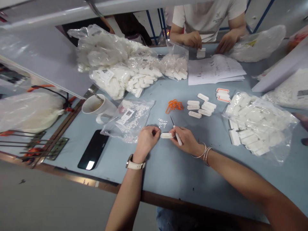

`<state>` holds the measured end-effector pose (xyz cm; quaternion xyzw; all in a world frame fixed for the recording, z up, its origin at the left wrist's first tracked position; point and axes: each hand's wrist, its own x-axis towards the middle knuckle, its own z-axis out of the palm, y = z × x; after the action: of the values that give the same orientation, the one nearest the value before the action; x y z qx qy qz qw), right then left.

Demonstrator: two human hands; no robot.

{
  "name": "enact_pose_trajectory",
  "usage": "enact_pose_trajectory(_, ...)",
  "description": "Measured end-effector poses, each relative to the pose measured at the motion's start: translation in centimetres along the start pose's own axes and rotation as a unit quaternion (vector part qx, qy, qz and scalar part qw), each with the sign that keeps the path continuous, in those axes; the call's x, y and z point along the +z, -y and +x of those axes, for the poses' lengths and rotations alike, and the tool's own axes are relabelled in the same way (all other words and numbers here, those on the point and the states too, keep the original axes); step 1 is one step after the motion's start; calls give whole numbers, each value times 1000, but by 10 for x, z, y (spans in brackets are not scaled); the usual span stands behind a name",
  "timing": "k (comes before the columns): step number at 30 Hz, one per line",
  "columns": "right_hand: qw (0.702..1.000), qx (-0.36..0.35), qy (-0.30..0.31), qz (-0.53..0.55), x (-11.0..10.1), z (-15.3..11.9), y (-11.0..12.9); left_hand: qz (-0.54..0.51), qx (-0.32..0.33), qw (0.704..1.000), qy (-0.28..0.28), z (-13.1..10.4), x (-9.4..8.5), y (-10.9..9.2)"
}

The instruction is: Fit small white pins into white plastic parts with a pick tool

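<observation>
Okay, I see right hand [184, 139] gripping tool [178, 138], likely bracing white block [166, 135]. Left hand [148, 139] pinched, contents unclear; white bits [163, 122] near, presumably for reach.

Cool, moderately bright, diffuse light covers the smooth blue-grey tabletop [166, 170], which darkens softly toward its front edge. Pale glare streaks the clear, crinkled plastic bag of white pieces [262, 125] at right and the pale, round tube [60, 17] up top. Print on the stacked white paper sheets [214, 72] is too soft to read; wide-angle distortion stretches the blurred outer edges.
</observation>
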<state>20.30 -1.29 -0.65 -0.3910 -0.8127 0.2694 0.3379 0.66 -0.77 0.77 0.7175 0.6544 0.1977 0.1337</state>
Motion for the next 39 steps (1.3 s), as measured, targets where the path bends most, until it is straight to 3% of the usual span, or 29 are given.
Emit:
enact_pose_trajectory(7, 999, 32, 13, 27, -3, 2, 2, 6, 16, 1000, 20, -3, -2, -2)
enact_pose_trajectory(11, 998, 49, 19, 44, -4, 2, 2, 7, -12, 1000, 28, -3, -5, -7)
enact_pose_trajectory(17, 996, 61, 16, 65, -6, 2, 3, -196, -51, 979, 31, -5, -14, -13)
enact_pose_trajectory(21, 996, 61, 17, 68, -7, 2, 3, -259, 22, 964, 61, -7, -13, -20)
enact_pose_trajectory(26, 996, 58, 15, 70, -7, 3, 4, -201, 127, 971, 27, -9, -3, -25)
enact_pose_trajectory(31, 996, 56, 15, 63, -6, 3, 4, -149, 180, 972, -1, -9, 5, -21)
enact_pose_trajectory(39, 997, 49, 9, 54, -3, 2, 1, -91, 219, 971, -28, -11, 4, -26)
